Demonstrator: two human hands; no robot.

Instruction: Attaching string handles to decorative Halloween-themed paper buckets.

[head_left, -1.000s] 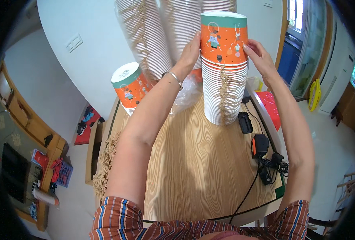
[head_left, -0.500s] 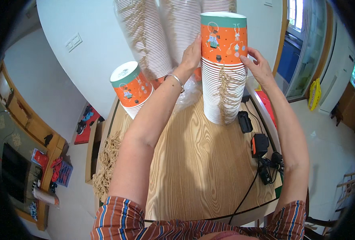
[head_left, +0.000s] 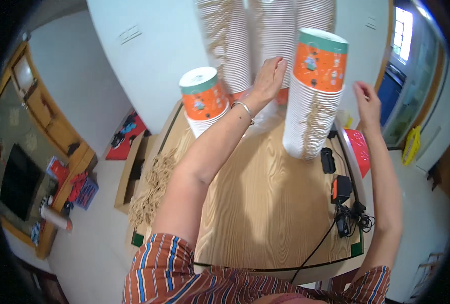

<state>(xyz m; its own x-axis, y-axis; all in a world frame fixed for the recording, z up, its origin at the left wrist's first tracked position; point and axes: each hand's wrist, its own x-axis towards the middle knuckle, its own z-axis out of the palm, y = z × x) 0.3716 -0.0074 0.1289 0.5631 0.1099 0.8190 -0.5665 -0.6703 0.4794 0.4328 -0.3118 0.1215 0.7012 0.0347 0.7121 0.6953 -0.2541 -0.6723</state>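
A tall nested stack of white-rimmed paper buckets [head_left: 316, 101], upside down, stands toward the back right of the table. Its top bucket is orange and green with small cartoon figures, and twine handles hang down its front. Just left of the stack is my left hand [head_left: 268, 81], fingers stretched out and holding nothing. On the other side, my right hand [head_left: 368, 104] hangs apart from the stack, slightly blurred, its fingers loosely bent around nothing. A shorter stack of the same buckets [head_left: 202, 96] sits to the left, beyond my left forearm.
Tall plastic-wrapped bucket stacks [head_left: 230, 45] rise at the back against the wall. A heap of tan twine handles [head_left: 154, 190] lies at the table's left edge. Along the right edge are a black and orange device [head_left: 341, 189], a black holder [head_left: 328, 160] and coiled cables [head_left: 354, 218].
Both hands have let go of the tall stack and moved apart from it, one to each side. The whole view has shifted, so the table things appear farther right.
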